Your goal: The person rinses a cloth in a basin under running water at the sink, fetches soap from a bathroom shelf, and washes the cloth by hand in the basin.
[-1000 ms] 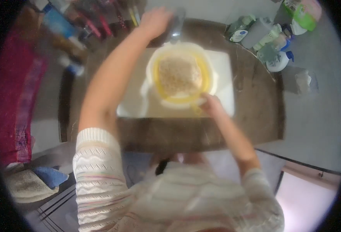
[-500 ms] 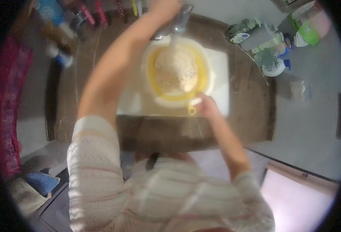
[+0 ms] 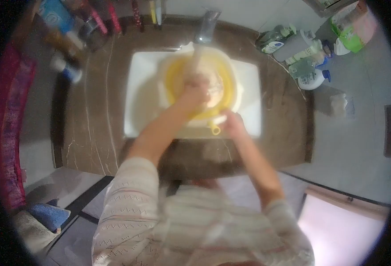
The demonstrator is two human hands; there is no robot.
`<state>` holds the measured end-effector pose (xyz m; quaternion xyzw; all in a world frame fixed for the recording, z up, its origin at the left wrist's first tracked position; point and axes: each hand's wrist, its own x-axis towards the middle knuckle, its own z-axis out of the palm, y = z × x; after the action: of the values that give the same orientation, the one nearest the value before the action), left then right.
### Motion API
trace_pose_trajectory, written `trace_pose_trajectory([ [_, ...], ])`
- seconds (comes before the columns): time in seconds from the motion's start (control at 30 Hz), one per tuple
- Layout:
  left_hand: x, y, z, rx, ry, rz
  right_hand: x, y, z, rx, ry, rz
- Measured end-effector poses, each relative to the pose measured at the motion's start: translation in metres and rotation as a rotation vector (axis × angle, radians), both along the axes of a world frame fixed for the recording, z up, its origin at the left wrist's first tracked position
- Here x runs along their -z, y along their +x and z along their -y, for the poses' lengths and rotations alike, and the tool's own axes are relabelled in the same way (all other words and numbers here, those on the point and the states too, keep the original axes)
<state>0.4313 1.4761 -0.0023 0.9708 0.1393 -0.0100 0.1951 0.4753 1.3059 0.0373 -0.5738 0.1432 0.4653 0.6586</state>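
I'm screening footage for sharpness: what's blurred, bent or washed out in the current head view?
Head view: both the left hand and right hand are blurred, as is the yellow container; head view: the counter edges bow, with black corners; head view: the pale surface at lower right looks washed out.

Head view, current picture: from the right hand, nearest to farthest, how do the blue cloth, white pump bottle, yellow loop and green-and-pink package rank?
As seen from the right hand:
1. Yellow loop, just to its left.
2. White pump bottle, right counter side.
3. Green-and-pink package, upper right.
4. Blue cloth, lower left.
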Motion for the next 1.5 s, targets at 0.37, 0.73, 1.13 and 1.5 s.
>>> trace_pose_trajectory([
  [0.37, -0.041, -0.048, -0.01, 0.012, 0.087, 0.195, -0.009, -0.007, 0.007, -0.134, -0.071, 0.078],
  [0.73, -0.001, -0.032, -0.024, -0.344, -0.523, -0.15, 0.015, 0.018, 0.005, -0.242, -0.044, -0.055],
  [1.13, 0.023, -0.013, -0.043, -0.187, -0.862, 0.107, 0.028, 0.036, 0.026, -0.13, -0.045, 0.05],
  [1.5, -0.003, -0.03, -0.027, -0.003, -0.459, -0.231, 0.007, 0.021, 0.014, -0.145, -0.013, 0.103],
])
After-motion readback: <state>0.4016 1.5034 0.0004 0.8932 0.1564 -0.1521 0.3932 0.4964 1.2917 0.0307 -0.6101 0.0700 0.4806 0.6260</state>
